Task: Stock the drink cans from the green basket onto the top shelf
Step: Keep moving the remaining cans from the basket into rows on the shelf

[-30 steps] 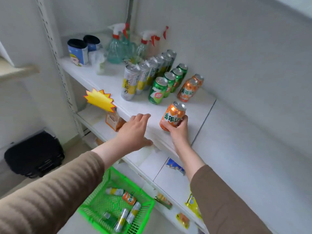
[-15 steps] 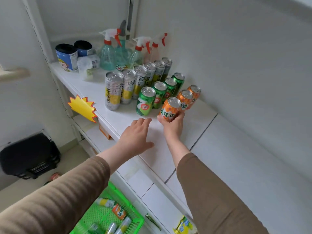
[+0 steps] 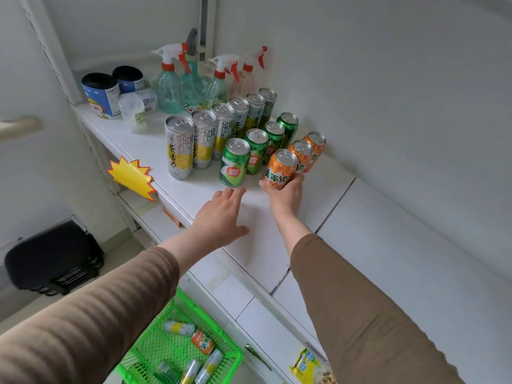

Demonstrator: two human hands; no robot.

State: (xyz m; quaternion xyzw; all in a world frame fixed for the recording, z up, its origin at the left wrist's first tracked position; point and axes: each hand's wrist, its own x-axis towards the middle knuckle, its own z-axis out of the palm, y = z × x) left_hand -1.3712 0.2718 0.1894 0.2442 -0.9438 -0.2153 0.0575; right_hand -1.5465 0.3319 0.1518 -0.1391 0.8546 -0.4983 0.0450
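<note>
Head view: the right hand [image 3: 286, 196] is wrapped around an orange can [image 3: 279, 169] at its base, the can tilted slightly on the top shelf [image 3: 277, 245], touching the next orange can at its 1 o'clock. The left hand [image 3: 219, 217] lies flat and spread on the shelf, holding nothing — the orange can sits at its 2 o'clock, a green can [image 3: 235, 162] just beyond its fingertips at 12. The green basket [image 3: 177, 347] sits below at 6 o'clock — several cans lie in it.
</note>
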